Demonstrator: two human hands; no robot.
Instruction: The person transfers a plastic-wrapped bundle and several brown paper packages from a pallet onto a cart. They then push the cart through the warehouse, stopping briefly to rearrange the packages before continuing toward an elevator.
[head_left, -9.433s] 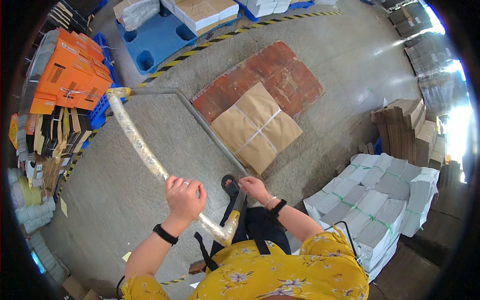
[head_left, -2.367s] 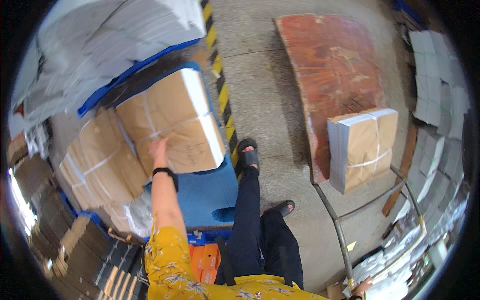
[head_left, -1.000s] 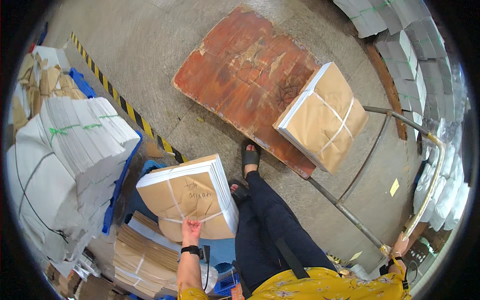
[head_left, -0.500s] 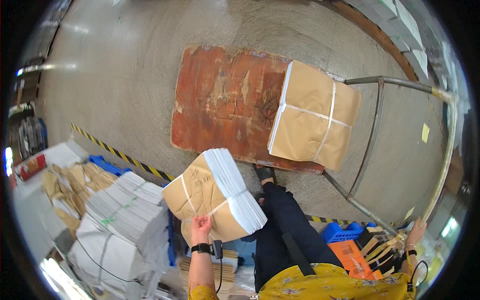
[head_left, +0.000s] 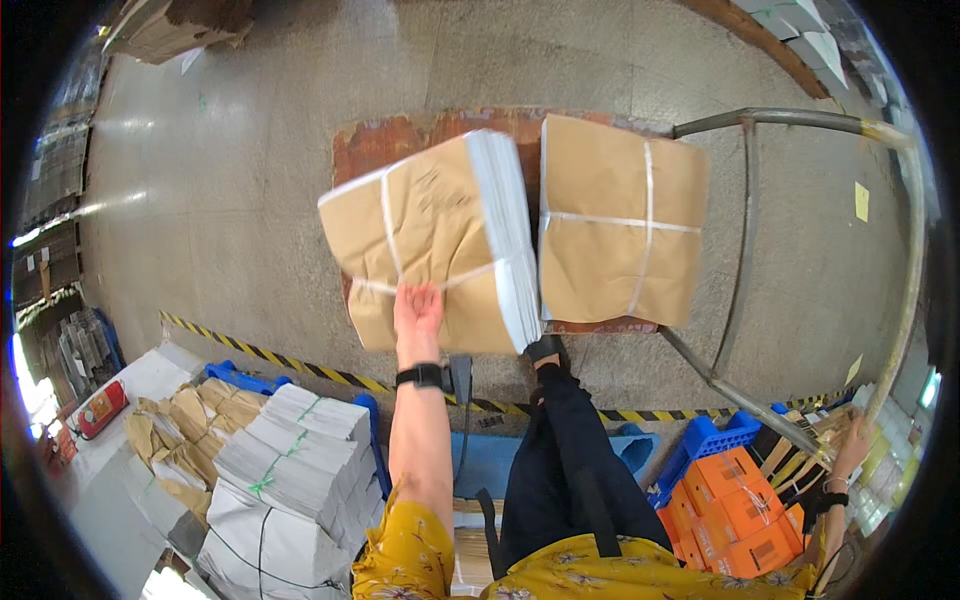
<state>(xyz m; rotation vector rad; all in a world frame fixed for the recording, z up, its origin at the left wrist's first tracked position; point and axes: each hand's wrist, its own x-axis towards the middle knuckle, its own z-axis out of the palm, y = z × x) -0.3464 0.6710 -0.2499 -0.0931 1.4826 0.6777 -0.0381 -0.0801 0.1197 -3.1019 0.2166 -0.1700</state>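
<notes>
The left hand [head_left: 418, 312] is closed around a flat white strap [head_left: 390, 225] crossing a squarish bundle [head_left: 460, 230], its crinkled brown paper leaving white, layered sheet edges bare on one side. That bundle sits at a tilt over the scuffed, reddish board [head_left: 385, 143] of a trolley; whether it touches the surface cannot be told. Just beside it, a second bundle [head_left: 600, 180], equally creased and cross-strapped, lies on the board. The right hand [head_left: 852, 445] grips the trolley's bent, tubular handle [head_left: 916, 250], worn and dull metallic.
</notes>
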